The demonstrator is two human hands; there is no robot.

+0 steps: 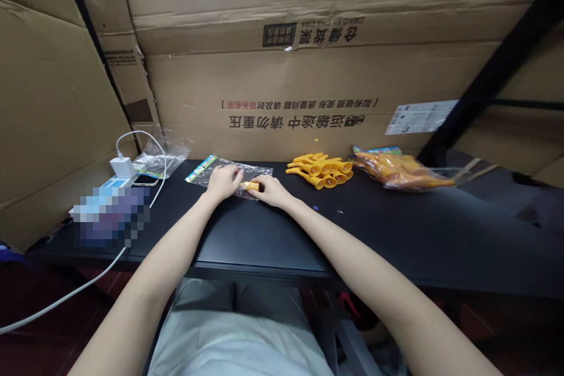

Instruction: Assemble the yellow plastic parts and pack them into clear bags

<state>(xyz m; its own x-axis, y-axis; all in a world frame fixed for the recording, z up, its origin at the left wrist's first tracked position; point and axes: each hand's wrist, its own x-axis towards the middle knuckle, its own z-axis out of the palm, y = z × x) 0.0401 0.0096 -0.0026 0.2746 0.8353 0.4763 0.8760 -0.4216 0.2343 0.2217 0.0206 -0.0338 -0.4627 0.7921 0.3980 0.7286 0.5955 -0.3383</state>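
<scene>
A clear plastic bag (205, 175) with a bright patterned header lies flat on the black table in front of me. My left hand (225, 182) is closed on the bag near its open end. My right hand (270, 190) grips a small yellow toy horn (251, 186), whose left part is under or inside the clear film; which of the two I cannot tell. Right of my hands, several yellow toy horns (325, 171) lie in a loose pile, their bells facing me.
At the right lies a filled bag of orange horns (399, 169). Another clear bag (161, 158), a phone (145, 180) and a white charger (121, 166) with a trailing cable sit at the left. A cardboard wall (273, 79) stands behind the black table (264, 241).
</scene>
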